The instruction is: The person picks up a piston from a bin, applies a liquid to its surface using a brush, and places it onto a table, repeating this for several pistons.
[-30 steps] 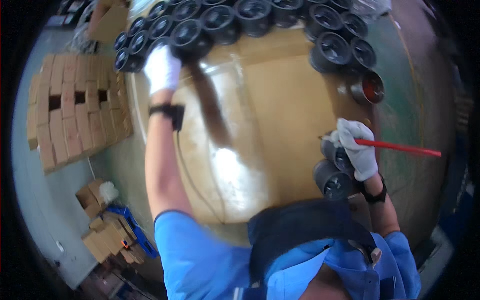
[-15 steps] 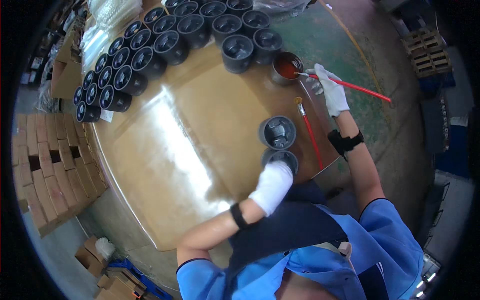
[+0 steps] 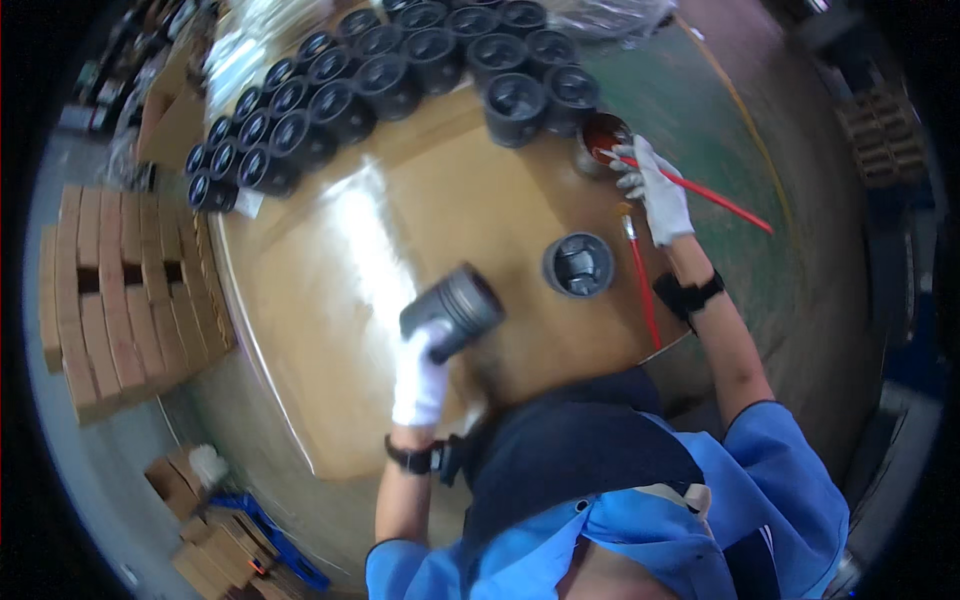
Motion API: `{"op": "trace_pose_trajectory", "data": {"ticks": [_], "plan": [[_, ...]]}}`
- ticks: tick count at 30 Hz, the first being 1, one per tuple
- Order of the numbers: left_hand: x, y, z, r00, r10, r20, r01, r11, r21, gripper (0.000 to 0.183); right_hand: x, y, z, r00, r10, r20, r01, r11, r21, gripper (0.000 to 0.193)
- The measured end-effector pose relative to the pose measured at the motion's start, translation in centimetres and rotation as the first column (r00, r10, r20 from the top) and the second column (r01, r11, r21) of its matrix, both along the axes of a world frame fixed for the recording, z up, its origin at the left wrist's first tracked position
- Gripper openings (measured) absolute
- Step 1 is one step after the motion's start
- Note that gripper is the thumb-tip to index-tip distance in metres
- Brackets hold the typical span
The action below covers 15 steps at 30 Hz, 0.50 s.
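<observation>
My gloved left hand (image 3: 424,375) grips a dark grey piston (image 3: 462,308) by its side, tilted above the table, with ring grooves showing near one end. In my gloved right hand (image 3: 655,190) is a red-handled brush (image 3: 725,207), its tip end at the mouth of a metal can (image 3: 590,160) with reddish-brown liquid (image 3: 605,137) inside. The bristles are hidden there. Another piston (image 3: 579,266) stands alone on the table, hollow end up. To its right lies a second red-handled brush (image 3: 643,285) with tan bristles.
Rows of upright pistons (image 3: 385,88) curve along the far edge of the brown-covered table (image 3: 320,400). Stacked cardboard boxes (image 3: 130,300) stand on the left. Clear plastic wrap (image 3: 265,35) lies at the back. A blue pallet (image 3: 285,540) sits on the floor.
My left hand has lifted the nearer of the two pistons and carried it left, tipping it over. My right hand stays by the can with the brush. The head view has shifted slightly.
</observation>
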<state>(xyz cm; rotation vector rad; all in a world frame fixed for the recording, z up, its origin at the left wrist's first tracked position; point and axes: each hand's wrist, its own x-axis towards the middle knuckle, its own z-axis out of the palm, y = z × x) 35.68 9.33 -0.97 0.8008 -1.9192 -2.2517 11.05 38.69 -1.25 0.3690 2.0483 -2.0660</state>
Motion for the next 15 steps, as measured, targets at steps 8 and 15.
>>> {"op": "trace_pose_trajectory", "data": {"ticks": [8, 15], "plan": [[-3.1, 0.2, -0.6, 0.909, 0.367, 0.199, -0.314, 0.286, 0.906, 0.041, 10.5, -10.4, 6.6, 0.953, 0.296, -0.064, -0.302, 0.948, -0.106, 0.043], [-3.2, 1.3, 0.7, 0.9, 0.364, 0.239, -0.338, 0.241, 0.91, 0.038, 10.5, -12.8, 5.9, 0.948, 0.314, 0.055, -0.305, 0.944, -0.128, 0.045]]}}
